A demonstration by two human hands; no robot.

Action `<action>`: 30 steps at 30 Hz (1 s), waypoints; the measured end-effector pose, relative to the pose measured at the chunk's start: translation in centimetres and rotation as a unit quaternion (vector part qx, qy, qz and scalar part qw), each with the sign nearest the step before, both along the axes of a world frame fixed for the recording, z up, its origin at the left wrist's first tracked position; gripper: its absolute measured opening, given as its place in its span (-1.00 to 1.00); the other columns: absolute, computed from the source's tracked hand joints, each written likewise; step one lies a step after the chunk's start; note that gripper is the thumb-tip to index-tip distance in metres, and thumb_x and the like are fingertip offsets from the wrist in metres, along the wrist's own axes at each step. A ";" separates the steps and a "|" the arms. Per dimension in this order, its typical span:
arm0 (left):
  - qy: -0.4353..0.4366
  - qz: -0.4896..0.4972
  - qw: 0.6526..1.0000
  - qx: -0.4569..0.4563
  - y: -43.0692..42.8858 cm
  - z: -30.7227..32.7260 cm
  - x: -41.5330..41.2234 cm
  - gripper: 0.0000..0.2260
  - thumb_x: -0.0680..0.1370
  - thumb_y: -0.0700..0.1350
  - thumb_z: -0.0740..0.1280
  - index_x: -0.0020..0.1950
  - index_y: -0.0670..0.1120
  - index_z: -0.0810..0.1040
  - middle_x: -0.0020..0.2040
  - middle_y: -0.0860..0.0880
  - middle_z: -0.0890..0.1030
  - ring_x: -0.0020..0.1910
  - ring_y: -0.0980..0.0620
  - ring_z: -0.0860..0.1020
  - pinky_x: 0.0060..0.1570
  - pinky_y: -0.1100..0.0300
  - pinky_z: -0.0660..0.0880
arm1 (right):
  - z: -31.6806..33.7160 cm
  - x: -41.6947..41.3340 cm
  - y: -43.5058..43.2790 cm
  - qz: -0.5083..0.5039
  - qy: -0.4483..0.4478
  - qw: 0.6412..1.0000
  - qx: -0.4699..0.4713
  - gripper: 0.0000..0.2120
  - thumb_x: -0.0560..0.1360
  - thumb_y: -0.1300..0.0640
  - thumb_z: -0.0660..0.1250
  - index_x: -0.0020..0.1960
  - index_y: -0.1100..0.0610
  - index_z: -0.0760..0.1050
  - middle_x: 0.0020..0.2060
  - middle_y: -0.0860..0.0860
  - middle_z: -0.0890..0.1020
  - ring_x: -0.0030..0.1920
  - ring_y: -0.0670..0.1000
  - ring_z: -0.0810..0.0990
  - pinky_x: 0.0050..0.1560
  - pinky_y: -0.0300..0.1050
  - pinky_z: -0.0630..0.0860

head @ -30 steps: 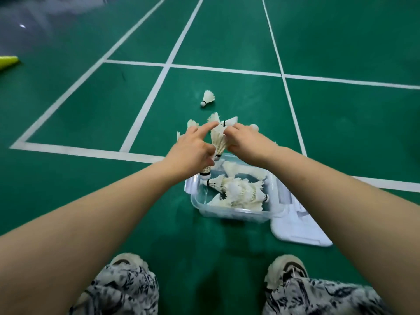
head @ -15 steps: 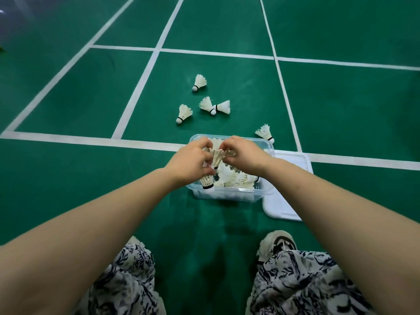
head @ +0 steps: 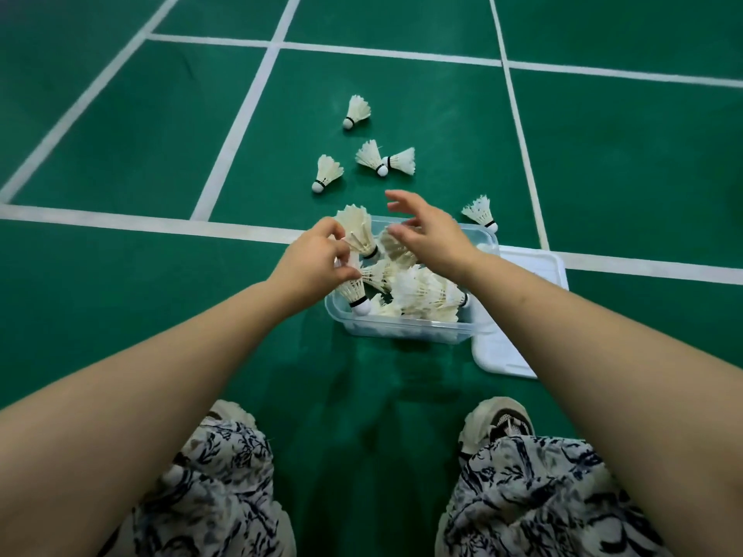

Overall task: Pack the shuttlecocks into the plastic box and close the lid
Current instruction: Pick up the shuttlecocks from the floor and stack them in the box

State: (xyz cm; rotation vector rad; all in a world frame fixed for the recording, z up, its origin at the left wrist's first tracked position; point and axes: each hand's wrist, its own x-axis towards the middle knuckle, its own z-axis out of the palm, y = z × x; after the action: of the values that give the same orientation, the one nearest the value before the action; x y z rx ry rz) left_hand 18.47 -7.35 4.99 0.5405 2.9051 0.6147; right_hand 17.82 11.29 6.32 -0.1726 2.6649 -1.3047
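Note:
A clear plastic box (head: 406, 329) sits on the green court floor, with several white shuttlecocks (head: 426, 293) piled inside. My left hand (head: 313, 263) hovers over the box's left end and grips shuttlecocks: one points cork-down into the box (head: 354, 293), another sticks up by my fingers (head: 358, 231). My right hand (head: 430, 231) is over the box's far side, fingers spread and holding nothing. The white lid (head: 526, 275) lies flat on the floor to the right of the box.
Several loose shuttlecocks lie on the floor beyond the box: one far (head: 356, 111), a touching pair (head: 386, 158), one to the left (head: 326, 174), one by the box's right corner (head: 480, 211). My shoes (head: 496, 424) and patterned trousers are below.
My right hand has let go of the shuttlecocks and opened, lifting away toward the far side. The left hand stays over the box with shuttlecocks in its grip.

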 end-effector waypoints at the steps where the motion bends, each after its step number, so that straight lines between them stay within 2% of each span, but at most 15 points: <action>1: -0.001 0.013 1.000 0.006 -0.3 -0.1 -0.2 -0.75 0.42 -0.02 0.43 -0.17 -0.22 0.59 0.16 -0.10 0.43 -0.07 -0.02 0.43 -0.06 0.16 0.34 | -0.1 -0.3 0.1 -0.026 -0.004 1.000 -0.018 -0.60 0.59 0.12 0.23 0.41 0.03 0.32 0.30 -0.04 0.49 0.09 -0.08 0.50 0.10 -0.21 0.42; 3: 0.000 0.032 0.999 0.014 -0.9 -0.4 -0.3 -0.75 0.43 -0.02 0.43 -0.19 -0.22 0.58 0.14 -0.09 0.43 -0.09 -0.01 0.41 -0.08 0.16 0.34 | -0.4 -0.9 0.2 -0.079 -0.033 0.995 -0.057 -0.71 0.60 0.08 0.20 0.30 0.07 0.45 0.18 0.00 0.55 0.04 -0.07 0.51 -0.03 -0.16 0.54; 5: 0.001 0.041 0.999 0.019 -1.3 -0.6 -0.4 -0.75 0.43 -0.02 0.43 -0.19 -0.23 0.58 0.14 -0.09 0.42 -0.10 0.02 0.38 -0.06 0.15 0.35 | -0.9 -1.3 0.1 -0.123 -0.086 0.983 -0.105 -0.75 0.60 0.05 0.18 0.18 0.10 0.52 0.04 0.02 0.55 -0.09 0.00 0.54 -0.27 -0.16 0.60; 6: 0.002 0.042 0.999 0.022 -1.4 -0.7 -0.4 -0.74 0.43 -0.02 0.43 -0.19 -0.23 0.58 0.14 -0.09 0.42 -0.10 0.03 0.37 -0.05 0.15 0.36 | -1.1 -1.3 0.0 -0.139 -0.116 0.975 -0.127 -0.76 0.60 0.04 0.18 0.16 0.10 0.53 0.01 0.03 0.52 -0.17 0.01 0.53 -0.31 -0.13 0.61; 8: 0.004 0.043 0.999 0.026 -1.7 -0.9 -0.3 -0.74 0.42 -0.02 0.43 -0.19 -0.23 0.58 0.14 -0.09 0.43 -0.08 0.02 0.37 -0.03 0.13 0.38 | -1.7 -1.4 -0.2 -0.157 -0.168 0.961 -0.155 -0.79 0.59 0.03 0.19 0.13 0.08 0.52 0.01 0.04 0.49 -0.19 0.03 0.52 -0.18 -0.02 0.64; 10: 0.008 0.049 0.998 0.034 -2.1 -1.1 -0.4 -0.74 0.42 -0.03 0.44 -0.20 -0.24 0.57 0.13 -0.10 0.43 -0.03 -0.04 0.43 -0.03 0.12 0.39 | -2.1 -1.6 -0.4 -0.166 -0.210 0.947 -0.179 -0.81 0.57 0.03 0.26 0.12 0.10 0.49 0.07 0.07 0.46 -0.12 0.08 0.50 -0.09 0.05 0.62; 14: 0.014 0.060 0.997 0.049 -2.6 -1.5 -0.4 -0.74 0.41 -0.06 0.45 -0.20 -0.27 0.57 0.11 -0.13 0.45 -0.01 -0.09 0.46 -0.04 0.11 0.39 | -3.0 -1.9 -0.2 -0.145 -0.256 0.933 -0.210 -0.61 0.44 0.14 0.43 0.23 0.11 0.42 0.18 0.12 0.44 -0.04 0.08 0.53 0.02 0.12 0.59; 19: 0.009 0.062 0.996 0.065 -2.9 -2.1 -0.4 -0.74 0.41 -0.08 0.46 -0.22 -0.28 0.55 0.09 -0.14 0.45 -0.03 -0.09 0.45 -0.06 0.12 0.38 | -4.3 -2.0 -0.6 -0.121 -0.258 0.946 -0.155 -0.34 0.33 0.28 0.52 0.32 0.04 0.30 -0.07 0.14 0.49 -0.24 0.12 0.50 -0.08 0.04 0.52; 21: 0.002 0.073 0.995 0.070 -2.9 -2.1 -0.5 -0.74 0.41 -0.07 0.45 -0.21 -0.27 0.55 0.10 -0.12 0.44 -0.08 -0.04 0.40 -0.10 0.17 0.33 | -4.6 -2.0 -1.3 -0.106 -0.248 0.956 -0.116 -0.33 0.32 0.25 0.53 0.33 0.02 0.30 -0.08 0.07 0.50 -0.23 0.10 0.54 -0.04 0.04 0.58; 23: -0.003 0.082 0.994 0.072 -2.8 -2.1 -0.5 -0.74 0.42 -0.06 0.45 -0.20 -0.26 0.55 0.11 -0.11 0.44 -0.09 0.00 0.37 -0.12 0.19 0.29 | -4.8 -2.1 -2.2 -0.096 -0.238 0.960 -0.110 -0.34 0.34 0.21 0.53 0.34 0.04 0.30 -0.11 -0.02 0.45 -0.14 0.09 0.56 0.03 0.05 0.61; 26: 0.007 0.100 0.992 0.076 -3.1 -2.1 -0.8 -0.75 0.42 -0.07 0.45 -0.19 -0.26 0.55 0.12 -0.12 0.45 -0.07 -0.04 0.41 -0.10 0.18 0.31 | -5.2 -2.4 -3.1 -0.090 -0.232 0.961 -0.123 -0.36 0.35 0.18 0.52 0.34 0.08 0.32 0.00 0.03 0.44 0.00 0.08 0.54 0.04 0.07 0.62; 30: 0.002 0.109 0.991 0.071 -3.6 -2.3 -1.1 -0.76 0.43 -0.06 0.44 -0.17 -0.25 0.56 0.13 -0.11 0.45 -0.05 -0.06 0.44 -0.09 0.19 0.31 | -5.7 -2.8 -3.5 -0.079 -0.218 0.967 -0.105 -0.37 0.35 0.16 0.52 0.34 0.08 0.32 0.13 0.07 0.40 0.06 0.09 0.52 0.01 0.06 0.63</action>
State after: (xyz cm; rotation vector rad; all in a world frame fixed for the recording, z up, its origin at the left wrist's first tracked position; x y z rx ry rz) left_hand 17.40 -10.94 2.65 0.2389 2.9638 0.8554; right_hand 14.99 7.75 0.65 0.2757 2.2065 -1.4699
